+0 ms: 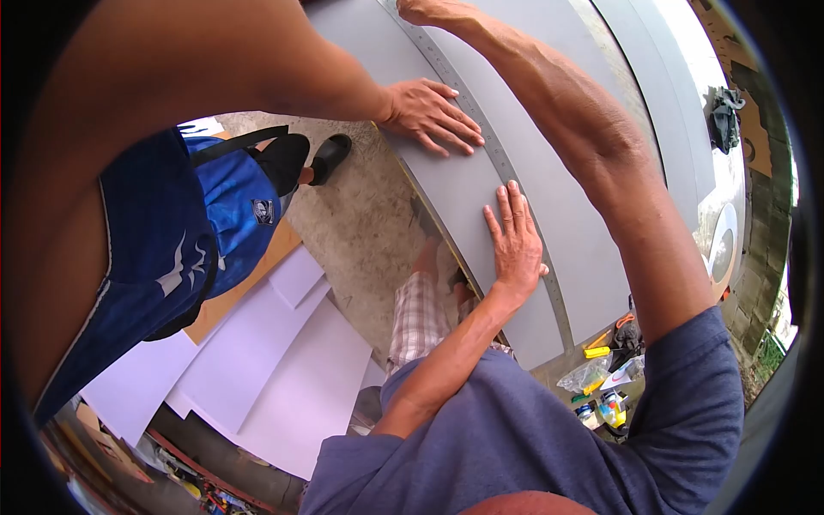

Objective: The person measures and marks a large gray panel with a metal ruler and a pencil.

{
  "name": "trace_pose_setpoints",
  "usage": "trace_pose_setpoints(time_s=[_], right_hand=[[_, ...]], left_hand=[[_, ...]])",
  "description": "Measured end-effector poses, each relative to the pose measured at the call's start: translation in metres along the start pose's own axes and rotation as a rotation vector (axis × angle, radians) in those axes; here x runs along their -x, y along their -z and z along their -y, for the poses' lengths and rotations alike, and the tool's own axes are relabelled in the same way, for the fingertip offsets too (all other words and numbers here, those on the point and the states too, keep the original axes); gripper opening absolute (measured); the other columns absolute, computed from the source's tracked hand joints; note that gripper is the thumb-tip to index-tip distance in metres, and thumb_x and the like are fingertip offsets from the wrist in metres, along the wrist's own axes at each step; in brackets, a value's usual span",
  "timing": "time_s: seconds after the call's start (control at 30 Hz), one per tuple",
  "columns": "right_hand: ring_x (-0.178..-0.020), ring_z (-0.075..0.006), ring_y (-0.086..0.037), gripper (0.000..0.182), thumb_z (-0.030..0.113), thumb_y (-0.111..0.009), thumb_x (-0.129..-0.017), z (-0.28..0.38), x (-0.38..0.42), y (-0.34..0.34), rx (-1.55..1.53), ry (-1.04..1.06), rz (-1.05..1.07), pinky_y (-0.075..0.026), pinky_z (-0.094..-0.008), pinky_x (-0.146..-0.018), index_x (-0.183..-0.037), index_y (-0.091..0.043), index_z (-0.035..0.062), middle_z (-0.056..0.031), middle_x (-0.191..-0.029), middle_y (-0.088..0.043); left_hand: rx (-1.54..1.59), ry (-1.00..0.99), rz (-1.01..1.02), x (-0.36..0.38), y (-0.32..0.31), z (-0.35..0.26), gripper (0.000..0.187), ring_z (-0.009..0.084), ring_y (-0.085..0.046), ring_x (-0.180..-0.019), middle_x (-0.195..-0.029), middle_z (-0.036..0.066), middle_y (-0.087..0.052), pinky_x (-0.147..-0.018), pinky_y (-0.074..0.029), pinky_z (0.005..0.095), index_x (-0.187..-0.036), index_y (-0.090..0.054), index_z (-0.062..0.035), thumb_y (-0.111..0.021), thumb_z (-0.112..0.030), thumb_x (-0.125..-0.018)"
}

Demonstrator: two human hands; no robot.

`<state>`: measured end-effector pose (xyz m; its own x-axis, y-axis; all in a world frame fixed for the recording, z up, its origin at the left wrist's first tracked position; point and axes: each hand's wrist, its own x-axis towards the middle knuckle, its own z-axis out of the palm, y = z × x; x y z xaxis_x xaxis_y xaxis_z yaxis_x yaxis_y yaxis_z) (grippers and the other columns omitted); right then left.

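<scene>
A long metal ruler lies lengthwise on a grey sheet. My left hand presses flat on the ruler and sheet, fingers apart. Stretched far forward, my right hand is at the ruler's far end by the top edge of the view. Its fingers look curled, and the frame edge cuts them off, so what they hold cannot be made out. A co-worker's hand is spread flat on the sheet, its fingertips close to the ruler's edge.
A co-worker in a blue jersey leans in from the left. Pale sheets are stacked at the lower left. Beside the ruler's near end are a yellow tool, a plastic bag and bottles. A dark cloth sits at the right.
</scene>
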<state>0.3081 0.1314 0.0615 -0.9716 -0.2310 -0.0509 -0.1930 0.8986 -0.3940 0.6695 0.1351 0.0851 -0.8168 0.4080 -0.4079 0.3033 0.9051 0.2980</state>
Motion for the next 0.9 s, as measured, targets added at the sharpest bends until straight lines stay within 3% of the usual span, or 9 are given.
trace_pose_setpoints(time_s=[0.1, 0.9], right_hand=[[-0.077, -0.0403, -0.072, 0.043, 0.015, -0.046, -0.099, -0.002, 0.000, 0.002, 0.004, -0.005, -0.001, -0.056, -0.0500, -0.062, -0.142, -0.053, 0.0123, -0.0235, -0.087, -0.072], [-0.076, -0.0415, -0.071, 0.045, 0.016, -0.048, -0.099, -0.007, 0.023, 0.011, 0.023, -0.004, 0.012, -0.055, -0.0502, -0.060, -0.144, -0.052, 0.0098, -0.0248, -0.086, -0.072]], left_hand=[[0.028, -0.006, 0.016, -0.001, 0.000, 0.000, 0.140, 0.0493, -0.008, -0.155, -0.166, 0.034, -0.010, -0.122, -0.011, 0.0672, -0.153, -0.034, 0.0122, -0.090, -0.065, -0.050], [0.050, -0.009, -0.040, 0.001, -0.005, 0.001, 0.144, 0.0481, -0.008, -0.155, -0.166, 0.034, -0.008, -0.123, -0.011, 0.0659, -0.154, -0.031, 0.0123, -0.091, -0.065, -0.048]])
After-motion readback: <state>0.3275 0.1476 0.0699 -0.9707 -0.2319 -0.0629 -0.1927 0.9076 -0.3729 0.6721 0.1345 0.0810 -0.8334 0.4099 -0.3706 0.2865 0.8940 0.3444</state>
